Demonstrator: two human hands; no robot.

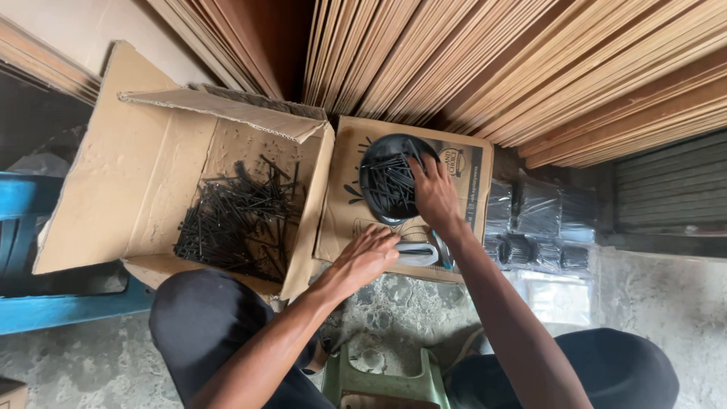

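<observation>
My right hand (433,192) rests on the right rim of a round black bowl (371,163) holding several black nails (390,185), fingers spread over them. The bowl sits on a flattened cardboard box (462,163). My left hand (363,257) lies palm down at the near edge of that cardboard, touching a small clear plastic packet (418,254). To the left, an open cardboard box (144,174) holds a heap of long black nails (235,220).
Stacked wooden sheets (492,60) lean behind the boxes. Clear bags of packed black nails (534,227) lie to the right on the concrete floor. A blue bench (45,303) is at left, a green plastic stool (382,382) between my knees.
</observation>
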